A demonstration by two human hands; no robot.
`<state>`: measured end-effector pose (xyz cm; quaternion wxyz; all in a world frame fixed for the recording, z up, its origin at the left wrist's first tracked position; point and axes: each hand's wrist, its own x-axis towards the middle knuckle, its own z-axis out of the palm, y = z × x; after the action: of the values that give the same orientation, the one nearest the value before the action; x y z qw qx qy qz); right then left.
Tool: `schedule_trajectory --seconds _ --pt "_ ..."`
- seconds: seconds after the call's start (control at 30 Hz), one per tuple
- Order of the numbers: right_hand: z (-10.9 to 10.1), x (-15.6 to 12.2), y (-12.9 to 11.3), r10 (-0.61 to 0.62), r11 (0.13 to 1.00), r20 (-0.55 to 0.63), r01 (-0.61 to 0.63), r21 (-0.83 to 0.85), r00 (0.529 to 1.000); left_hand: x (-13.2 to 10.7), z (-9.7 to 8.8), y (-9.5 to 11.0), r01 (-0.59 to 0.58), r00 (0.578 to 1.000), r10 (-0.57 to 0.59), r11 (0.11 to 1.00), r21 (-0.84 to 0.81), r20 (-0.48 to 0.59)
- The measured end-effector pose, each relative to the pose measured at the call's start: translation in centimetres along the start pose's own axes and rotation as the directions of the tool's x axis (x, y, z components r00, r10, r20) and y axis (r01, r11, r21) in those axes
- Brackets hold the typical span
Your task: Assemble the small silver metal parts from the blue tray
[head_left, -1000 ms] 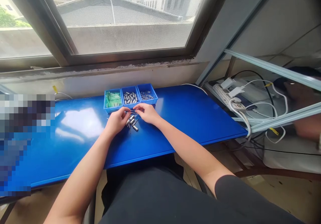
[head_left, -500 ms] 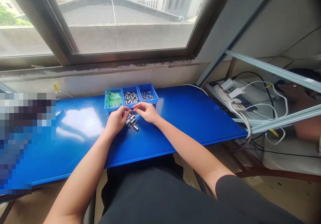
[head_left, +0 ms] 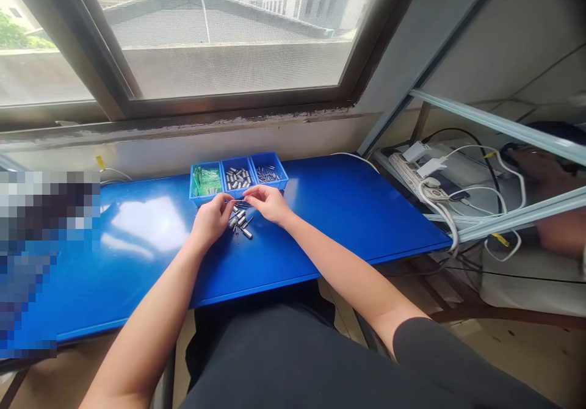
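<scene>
- One thin metal pin (head_left: 239, 201) is held level just above the table, bridging the small gap between the fingertips of two bare hands.
- The left hand (head_left: 212, 218) pinches the pin's left end between thumb and fingers; the right hand (head_left: 269, 204) pinches its right end. The fingertips partly cover both ends.
- The pin looks slender, straight and greyish; finer detail is too small to make out.
- Just below the fingers, a loose pile of metal parts (head_left: 241, 220) lies on the table: at least four short, shiny silver cylinders mixed with several thin dark pins pointing different ways. Overlap prevents an exact count.
- Just beyond the hands stands one blue bin (head_left: 194, 201) with three compartments in a row.
- The left compartment contains crumpled green plastic (head_left: 208, 177) with a few metal pieces; the middle one, many silver cylinders (head_left: 238, 178); the right one, many thin pins (head_left: 268, 174). They overlap too much to count.
- All this rests on one glossy blue table (head_left: 339, 213), pushed beneath a screened window (head_left: 229, 67).
- Off to the right, beyond the table, one white power strip (head_left: 409, 171) carries two boxy white adapters (head_left: 423, 159) and one rounded plug (head_left: 431, 182), among tangled cables.
</scene>
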<state>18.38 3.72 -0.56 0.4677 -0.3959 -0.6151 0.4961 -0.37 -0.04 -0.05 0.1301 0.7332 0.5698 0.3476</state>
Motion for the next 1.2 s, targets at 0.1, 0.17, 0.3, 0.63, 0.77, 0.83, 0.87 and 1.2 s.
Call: schedule_trajectory --seconds 0.1,0.17,0.3,0.63,0.77,0.83,0.87,1.2 --pt "0.05 -0.08 0.18 0.007 1.0 0.034 -0.007 0.017 0.999 0.08 -0.03 -0.04 0.004 1.0 -0.004 1.0 0.01 -0.001" --pt "0.08 -0.15 0.22 0.016 1.0 0.047 -0.017 0.01 0.999 0.12 -0.06 -0.06 0.009 1.0 -0.01 1.0 0.011 0.008" --pt "0.12 -0.23 0.11 0.012 1.0 0.046 -0.012 -0.009 0.999 0.12 -0.16 0.06 0.009 1.0 -0.01 1.0 0.005 0.019" --pt "-0.14 0.06 0.05 0.025 1.0 -0.011 -0.025 -0.017 1.0 -0.07 -0.28 0.6 -0.001 1.0 0.001 0.997 -0.074 0.008" --pt "-0.1 0.02 0.09 0.022 1.0 0.026 -0.022 -0.004 0.999 -0.06 -0.3 0.55 0.008 1.0 -0.007 0.998 -0.07 0.019" --pt "-0.05 -0.04 0.08 0.025 1.0 0.033 -0.025 -0.006 0.999 -0.06 -0.31 0.5 0.015 1.0 -0.013 0.998 -0.068 0.027" --pt "-0.03 -0.06 0.07 0.026 1.0 0.037 -0.025 -0.009 0.999 -0.06 -0.31 0.48 0.017 0.999 -0.015 0.998 -0.067 0.029" --pt "-0.11 0.18 0.35 0.036 0.999 -0.001 -0.036 -0.001 0.999 -0.11 -0.23 0.49 0.011 1.0 -0.011 0.996 -0.089 0.008"
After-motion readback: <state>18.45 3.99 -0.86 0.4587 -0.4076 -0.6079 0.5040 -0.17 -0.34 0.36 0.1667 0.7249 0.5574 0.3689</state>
